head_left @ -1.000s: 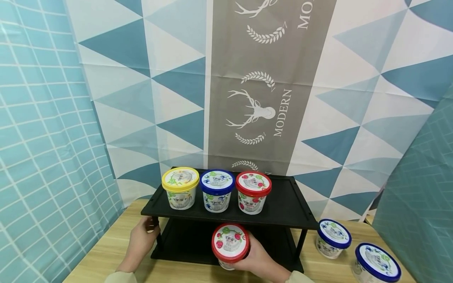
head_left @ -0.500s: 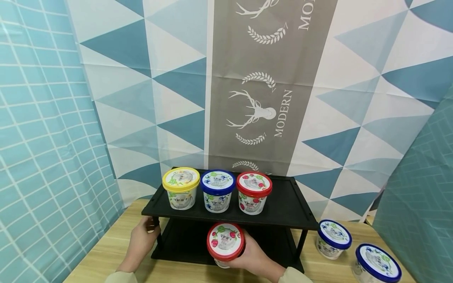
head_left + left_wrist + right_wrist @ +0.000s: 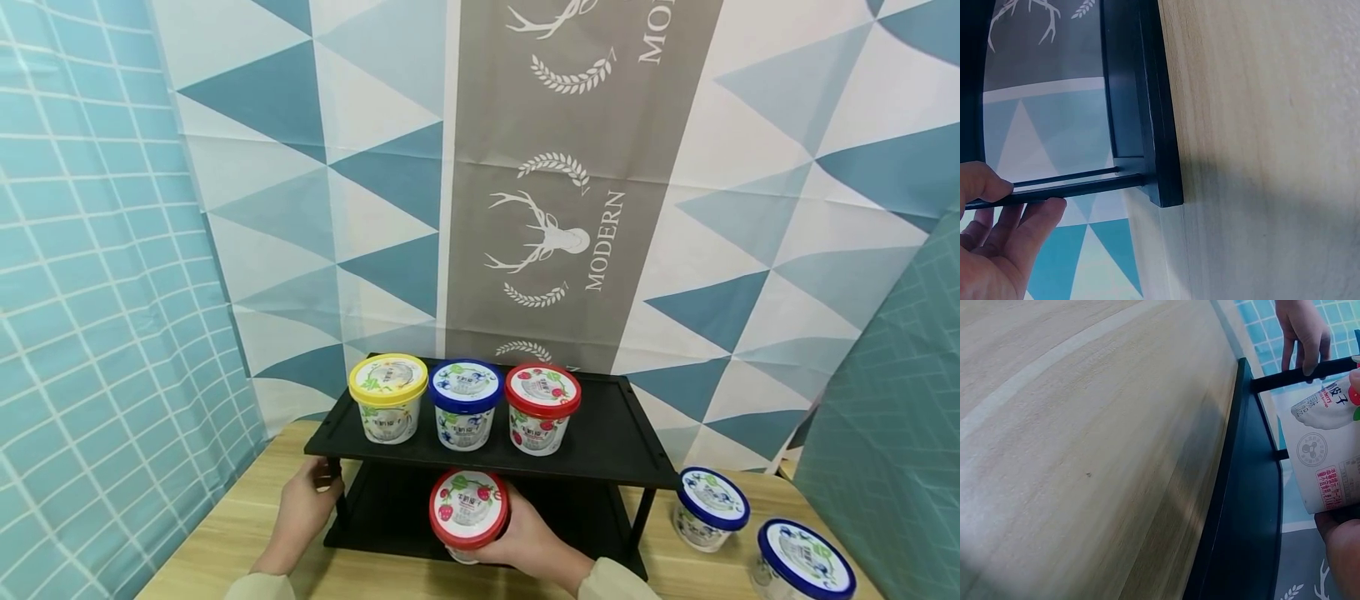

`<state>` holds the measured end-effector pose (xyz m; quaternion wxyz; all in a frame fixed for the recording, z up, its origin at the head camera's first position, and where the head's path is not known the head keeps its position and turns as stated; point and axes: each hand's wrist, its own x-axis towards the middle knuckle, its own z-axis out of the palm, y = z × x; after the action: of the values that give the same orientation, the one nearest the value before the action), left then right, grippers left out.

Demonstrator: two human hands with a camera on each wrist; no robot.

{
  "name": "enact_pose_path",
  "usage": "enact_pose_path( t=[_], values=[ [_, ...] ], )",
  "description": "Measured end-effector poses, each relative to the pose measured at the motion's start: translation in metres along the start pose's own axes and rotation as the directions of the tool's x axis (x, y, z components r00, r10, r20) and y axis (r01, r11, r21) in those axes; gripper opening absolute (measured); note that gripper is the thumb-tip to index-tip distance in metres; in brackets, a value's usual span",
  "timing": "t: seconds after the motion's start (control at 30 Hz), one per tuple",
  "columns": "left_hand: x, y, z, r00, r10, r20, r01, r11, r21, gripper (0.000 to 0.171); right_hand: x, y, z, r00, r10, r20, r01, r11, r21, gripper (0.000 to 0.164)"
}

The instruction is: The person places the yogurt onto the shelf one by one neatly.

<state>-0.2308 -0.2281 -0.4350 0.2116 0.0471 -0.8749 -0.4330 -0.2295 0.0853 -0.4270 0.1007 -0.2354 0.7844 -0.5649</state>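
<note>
Above: three tubs (image 3: 465, 427) on upper shelf (image 3: 607, 427) | lower shelf (image 3: 390, 510) overhung, rear unclear

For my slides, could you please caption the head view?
Right hand holds a red-lidded strawberry-print tub at a black two-tier rack; left hand grips its post.

In the head view, the right grip (image 3: 525, 533) hides the right side of the held red-lidded tub (image 3: 468, 507); the right wrist view cuts this tub off at its right edge. Some fingertips of the left grip (image 3: 306, 504) are hidden at the left post (image 3: 1097, 186). The upper shelf (image 3: 600, 429) covers the back of the lower shelf (image 3: 382, 508). By the counter's (image 3: 217, 542) right edge, the nearer blue-lidded tub (image 3: 806, 554) is cropped below. The lids' finest print is too small to read.
</note>
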Motion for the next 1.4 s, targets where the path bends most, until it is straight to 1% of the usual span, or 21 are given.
enact_pose_path(
  t=[0.13,0.3,0.6,0.87,1.1,1.4],
  values=[
    [0.0,0.0,0.0,1.0,0.003,-0.001,-0.003,1.0,0.0,0.033,0.003,0.0,0.003,1.0,0.019,-0.014,-0.019,1.0,-0.022,0.082],
    [0.002,0.001,0.001,1.0,0.007,0.003,-0.007,1.0,0.003,0.034,0.008,0.0,0.007,0.999,0.023,-0.045,-0.025,0.999,-0.044,0.084],
    [0.002,0.002,0.0,1.0,0.019,-0.006,-0.019,1.0,0.006,0.034,0.017,-0.003,0.013,0.999,0.031,-0.037,-0.032,0.999,-0.031,0.089],
    [0.002,-0.001,0.0,1.0,0.016,-0.01,-0.016,1.0,0.0,0.032,0.025,-0.002,0.019,0.999,-0.014,-0.036,0.013,1.0,-0.028,0.088],
    [-0.001,0.001,0.0,1.0,0.015,-0.023,-0.015,1.0,-0.001,0.03,0.034,0.002,0.024,0.999,0.014,-0.042,-0.014,1.0,-0.009,0.084],
    [-0.001,0.0,0.0,1.0,0.017,-0.021,-0.016,1.0,0.002,0.031,0.046,0.009,0.03,0.999,0.001,-0.038,0.0,1.0,0.016,0.081]
  ],
)
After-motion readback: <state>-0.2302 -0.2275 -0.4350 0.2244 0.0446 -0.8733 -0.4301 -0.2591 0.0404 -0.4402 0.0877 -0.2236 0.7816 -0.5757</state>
